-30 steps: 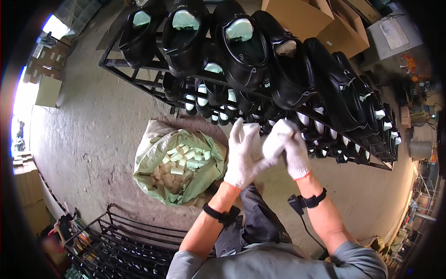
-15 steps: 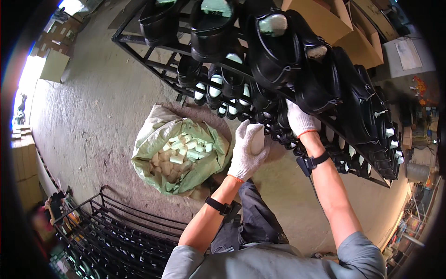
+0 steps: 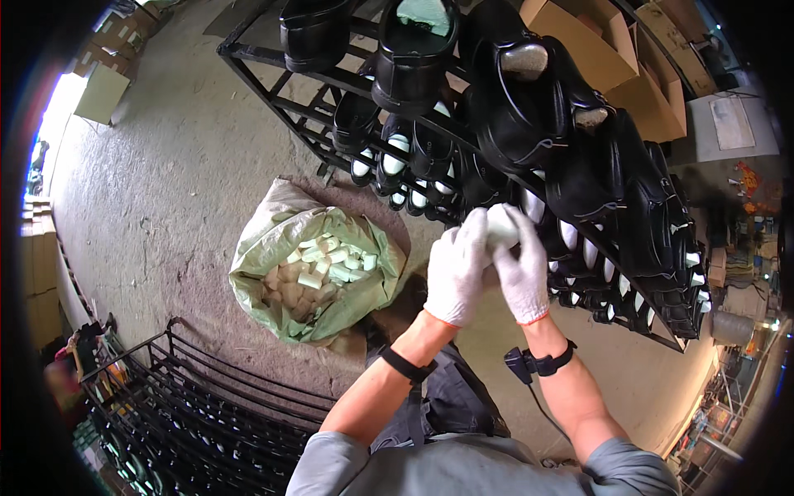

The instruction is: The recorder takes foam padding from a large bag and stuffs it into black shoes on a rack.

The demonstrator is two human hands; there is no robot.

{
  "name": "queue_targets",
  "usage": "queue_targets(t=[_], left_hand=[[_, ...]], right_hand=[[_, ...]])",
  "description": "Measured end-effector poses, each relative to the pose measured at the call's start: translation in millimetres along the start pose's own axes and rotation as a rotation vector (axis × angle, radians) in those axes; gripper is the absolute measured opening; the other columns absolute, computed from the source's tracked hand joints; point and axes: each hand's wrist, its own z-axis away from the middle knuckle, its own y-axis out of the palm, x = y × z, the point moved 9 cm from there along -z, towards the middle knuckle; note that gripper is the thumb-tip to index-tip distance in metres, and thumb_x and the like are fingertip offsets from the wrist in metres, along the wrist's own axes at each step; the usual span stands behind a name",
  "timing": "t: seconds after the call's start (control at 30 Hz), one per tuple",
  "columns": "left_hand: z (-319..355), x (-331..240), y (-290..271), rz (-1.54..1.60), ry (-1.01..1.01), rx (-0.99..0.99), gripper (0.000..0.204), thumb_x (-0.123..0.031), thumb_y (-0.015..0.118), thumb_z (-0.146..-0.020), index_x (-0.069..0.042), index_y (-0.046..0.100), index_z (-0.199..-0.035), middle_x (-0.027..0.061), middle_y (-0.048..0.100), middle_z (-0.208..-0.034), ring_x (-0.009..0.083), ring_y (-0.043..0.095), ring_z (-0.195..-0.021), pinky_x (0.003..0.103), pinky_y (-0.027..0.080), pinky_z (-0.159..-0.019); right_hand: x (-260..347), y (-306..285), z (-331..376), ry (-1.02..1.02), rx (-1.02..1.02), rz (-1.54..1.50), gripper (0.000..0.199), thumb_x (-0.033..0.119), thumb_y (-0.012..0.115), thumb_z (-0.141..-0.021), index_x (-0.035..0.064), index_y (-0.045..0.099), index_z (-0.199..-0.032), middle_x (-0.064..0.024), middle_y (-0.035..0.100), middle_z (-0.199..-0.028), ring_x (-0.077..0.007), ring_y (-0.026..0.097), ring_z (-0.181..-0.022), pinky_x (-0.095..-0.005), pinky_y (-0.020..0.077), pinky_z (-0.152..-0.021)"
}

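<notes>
The right hand (image 3: 523, 269), in a white knit glove, closes its fingers and thumb on a white block (image 3: 500, 226), while the gloved left hand (image 3: 455, 273) presses in from the other side, fingers bunched together. White glove against white block blurs the edge, so I cannot tell whether the left also pinches it or only steadies it. The block sits high between the two hands, at the fingertips rather than deep in the palms, just before the lower rows of the black rack (image 3: 277, 56) with its black shoes (image 3: 517, 136).

It looks like foam — probably light, a little springy, not slippery against knit, though a hard squeeze might dent it. The broad sides seem the best hold, leaving the rounded end free. Similar pale pieces (image 3: 313, 269) lie in the open sack (image 3: 248, 285) — left of the hands, well apart.
</notes>
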Motion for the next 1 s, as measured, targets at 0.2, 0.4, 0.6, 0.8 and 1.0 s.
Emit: queue_targets(t=[0.2,0.4,0.6,0.8,1.0], left_hand=[[-22,-26,11,-0.081,0.292,-0.087,0.080,0.002,0.072,-0.075,0.004,0.055,-0.153,0.0247,0.058,-0.158,0.0480,0.060,-0.132,0.053,0.051,-0.113],[-34,-18,4,-0.044,0.495,-0.065,0.072,0.001,0.068,-0.079,0.004,0.058,-0.150,0.0261,0.057,-0.157,0.0495,0.058,-0.139,0.055,0.050,-0.119],[1,29,-2,-0.088,0.279,-0.077,0.063,0.001,0.068,-0.081,0.003,0.064,-0.144,0.0291,0.054,-0.160,0.0506,0.054,-0.146,0.056,0.048,-0.121],[67,83,-19,-0.144,0.125,-0.014,0.064,0.003,0.071,-0.072,0.002,0.068,-0.136,0.0264,0.060,-0.149,0.0487,0.057,-0.140,0.055,0.051,-0.117],[108,140,-46,-0.196,-0.044,-0.034,0.061,0.003,0.070,-0.077,0.001,0.066,-0.137,0.0258,0.062,-0.147,0.0465,0.059,-0.138,0.053,0.051,-0.117]], right_hand=[[-26,-3,-36,0.291,-0.061,-0.565,0.043,0.030,0.067,-0.112,-0.0020,0.073,-0.140,-0.0123,0.075,-0.136,-0.0176,0.068,-0.124,-0.0328,0.0518,-0.110],[-84,5,-53,0.568,0.045,-0.885,0.039,0.020,0.071,-0.109,-0.0016,0.073,-0.141,-0.0115,0.075,-0.141,-0.0217,0.071,-0.123,-0.0343,0.0531,-0.112],[-58,-32,-82,-0.039,-0.602,0.127,0.034,0.016,0.075,-0.105,-0.0071,0.073,-0.130,-0.0182,0.078,-0.137,-0.0278,0.075,-0.121,-0.0395,0.0547,-0.108],[-19,40,-122,-0.046,-0.164,0.699,0.052,0.041,0.072,-0.098,-0.0041,0.076,-0.124,-0.0318,0.077,-0.125,-0.0490,0.072,-0.122,-0.0524,0.0535,-0.110],[-30,52,-132,-0.191,0.108,0.456,0.041,0.028,0.054,-0.116,0.0010,0.066,-0.145,-0.0222,0.073,-0.142,-0.0362,0.068,-0.135,-0.0403,0.0501,-0.115]])
